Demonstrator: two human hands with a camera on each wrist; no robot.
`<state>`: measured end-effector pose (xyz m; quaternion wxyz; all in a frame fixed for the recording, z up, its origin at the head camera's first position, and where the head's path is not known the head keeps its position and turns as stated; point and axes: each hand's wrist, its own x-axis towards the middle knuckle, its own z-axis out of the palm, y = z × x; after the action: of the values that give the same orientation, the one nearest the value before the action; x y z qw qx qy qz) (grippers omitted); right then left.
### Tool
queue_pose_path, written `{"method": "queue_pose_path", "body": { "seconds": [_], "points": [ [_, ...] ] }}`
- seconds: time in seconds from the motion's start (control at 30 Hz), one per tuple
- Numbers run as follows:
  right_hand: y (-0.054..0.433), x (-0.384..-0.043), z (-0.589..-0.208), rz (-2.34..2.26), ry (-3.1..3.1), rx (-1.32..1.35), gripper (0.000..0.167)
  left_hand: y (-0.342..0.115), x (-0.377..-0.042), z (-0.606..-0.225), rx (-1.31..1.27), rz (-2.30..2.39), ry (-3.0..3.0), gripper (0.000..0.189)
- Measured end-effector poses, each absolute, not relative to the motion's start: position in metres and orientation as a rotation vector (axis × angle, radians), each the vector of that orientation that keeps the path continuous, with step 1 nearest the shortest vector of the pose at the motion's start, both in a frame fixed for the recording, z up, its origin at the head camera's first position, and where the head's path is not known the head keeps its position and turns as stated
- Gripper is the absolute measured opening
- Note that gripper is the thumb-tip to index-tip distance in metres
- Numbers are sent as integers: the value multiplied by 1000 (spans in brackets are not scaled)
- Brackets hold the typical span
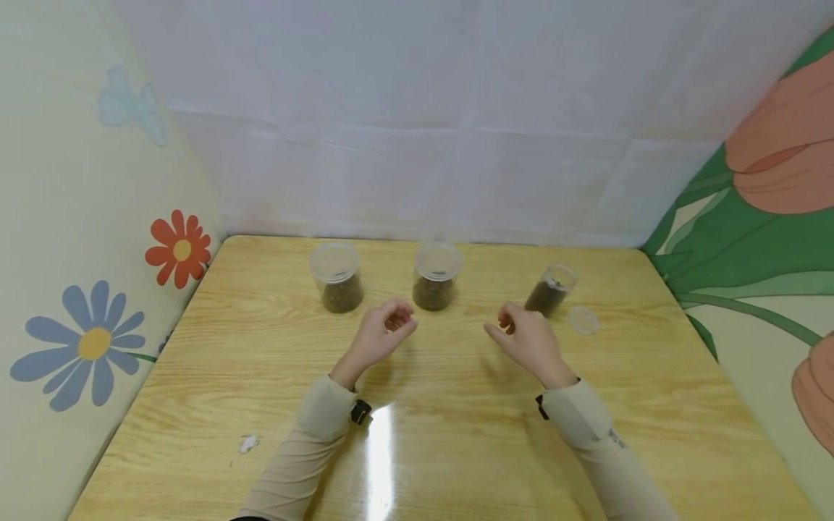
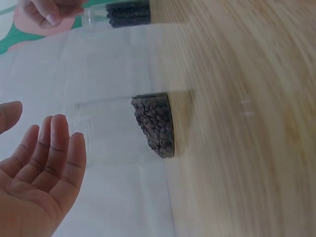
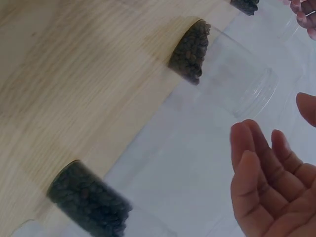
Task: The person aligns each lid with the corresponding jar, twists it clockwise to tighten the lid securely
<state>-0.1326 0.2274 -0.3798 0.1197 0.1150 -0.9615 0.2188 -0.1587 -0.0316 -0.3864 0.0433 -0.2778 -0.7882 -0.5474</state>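
Note:
Three clear jars partly filled with dark bean-like pieces stand in a row: a wide left jar, a wide middle jar and a narrower right jar. Beside the narrow jar lies a clear round lid. My left hand hovers in front of the two wide jars, fingers loosely bent, holding nothing. Just in front of the narrow jar is my right hand, also with nothing in it. The left wrist view shows the middle jar's beans heaped at a slant. Whether the wide jars are lidded I cannot tell.
The jars are toward the back of a wood-grain table, near a white cloth backdrop. A small white scrap lies at the front left. Flower-patterned panels flank the table.

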Motion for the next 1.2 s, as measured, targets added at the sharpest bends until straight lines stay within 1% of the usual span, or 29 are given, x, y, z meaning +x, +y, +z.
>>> {"method": "queue_pose_path", "body": {
  "seconds": [0.33, 0.67, 0.93, 1.2],
  "points": [
    [257, -121, -387, 645, -2872, 222, 24, -27, -159, -388, -898, -1695, -2387, 9],
    [292, -118, -389, 590, -2986, 121, 27, -27, -159, -389, -927, -1681, -2395, 9],
    [321, -122, -385, 576, -3010, 26, 34, -28, -158, -389, -932, -1711, -2419, 12],
    [344, -133, -385, 552, -3050, -76, 41, -24, -159, -389, -947, -1736, -2448, 13]
  ]
}}
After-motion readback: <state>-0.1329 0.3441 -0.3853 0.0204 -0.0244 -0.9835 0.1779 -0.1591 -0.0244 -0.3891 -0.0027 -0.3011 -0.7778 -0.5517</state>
